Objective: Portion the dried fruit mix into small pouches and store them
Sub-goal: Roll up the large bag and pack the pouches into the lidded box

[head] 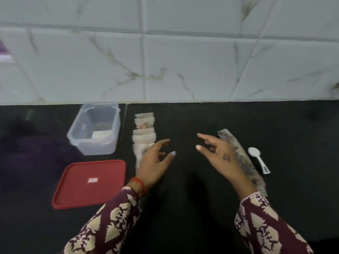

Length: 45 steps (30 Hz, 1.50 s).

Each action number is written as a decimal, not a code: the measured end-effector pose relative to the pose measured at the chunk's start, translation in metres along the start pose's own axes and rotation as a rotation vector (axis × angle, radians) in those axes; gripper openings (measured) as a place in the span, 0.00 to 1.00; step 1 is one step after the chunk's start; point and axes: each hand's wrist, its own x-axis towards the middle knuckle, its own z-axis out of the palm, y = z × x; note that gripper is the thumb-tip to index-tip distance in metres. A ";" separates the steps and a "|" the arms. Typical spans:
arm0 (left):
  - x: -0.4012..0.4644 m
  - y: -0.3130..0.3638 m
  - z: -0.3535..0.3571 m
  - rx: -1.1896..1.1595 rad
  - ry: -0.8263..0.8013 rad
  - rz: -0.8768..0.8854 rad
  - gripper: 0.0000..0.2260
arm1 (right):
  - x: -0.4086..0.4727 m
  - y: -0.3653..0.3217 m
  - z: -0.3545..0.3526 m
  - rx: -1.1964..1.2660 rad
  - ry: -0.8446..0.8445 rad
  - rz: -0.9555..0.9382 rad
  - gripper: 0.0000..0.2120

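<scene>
Right now both of my hands hover over the black counter [192,180] with fingers loosely spread, holding nothing. Taking the row of small filled pouches [144,132] as my landmark: they lie overlapping in a line that runs from near the tiled wall [165,61] toward me, and my left hand [156,162] is over the near end of that row, covering its last pouch or two; I cannot tell whether it touches them. To the left of the pouches stands the clear plastic container [94,129], open, with something pale lying in its bottom. Nearer me than the container, also left of the pouches, the red lid [89,183] lies flat on the counter. To the right of the pouches, across a bare stretch of counter, is my right hand [218,154], and just beyond it lies the long dried fruit mix bag [244,160], flat and slanted. Farther right still, just beside the bag, rests a white plastic spoon [257,161].
</scene>
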 end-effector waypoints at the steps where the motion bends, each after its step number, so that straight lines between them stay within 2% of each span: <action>1: 0.009 0.004 0.016 -0.015 -0.054 -0.020 0.21 | -0.002 0.016 -0.018 -0.037 0.057 0.069 0.20; 4: 0.033 0.017 0.064 -0.096 -0.213 -0.150 0.27 | -0.012 0.056 -0.064 -0.213 0.170 0.280 0.19; 7: 0.056 0.032 0.105 -0.204 -0.331 -0.295 0.33 | -0.019 0.089 -0.087 -0.345 0.085 0.445 0.22; 9: 0.069 0.040 0.129 -0.297 -0.387 -0.390 0.35 | -0.018 0.105 -0.092 -0.361 0.006 0.488 0.25; 13: 0.087 0.054 0.167 -0.484 -0.413 -0.549 0.36 | -0.006 0.117 -0.097 -0.340 -0.057 0.482 0.22; 16: 0.095 0.059 0.182 -0.577 -0.444 -0.595 0.29 | 0.007 0.117 -0.101 -0.364 -0.132 0.471 0.23; 18: 0.098 0.059 0.186 -0.621 -0.445 -0.631 0.25 | 0.014 0.118 -0.102 -0.309 -0.180 0.474 0.21; 23: 0.104 0.052 0.186 -0.738 -0.453 -0.736 0.37 | 0.024 0.125 -0.102 -0.005 -0.260 0.516 0.13; 26: 0.104 0.048 0.183 -0.758 -0.444 -0.748 0.38 | 0.024 0.125 -0.100 0.128 -0.271 0.519 0.15; 31: 0.093 0.046 0.164 -0.766 -0.414 -0.715 0.38 | 0.022 0.120 -0.090 0.205 -0.274 0.477 0.25; 37: 0.076 0.051 0.101 -0.713 -0.332 -0.608 0.38 | 0.028 0.075 -0.056 0.253 -0.312 0.343 0.25; 45: 0.051 0.056 -0.033 -0.676 -0.180 -0.455 0.36 | 0.046 -0.024 0.014 0.372 -0.391 0.165 0.22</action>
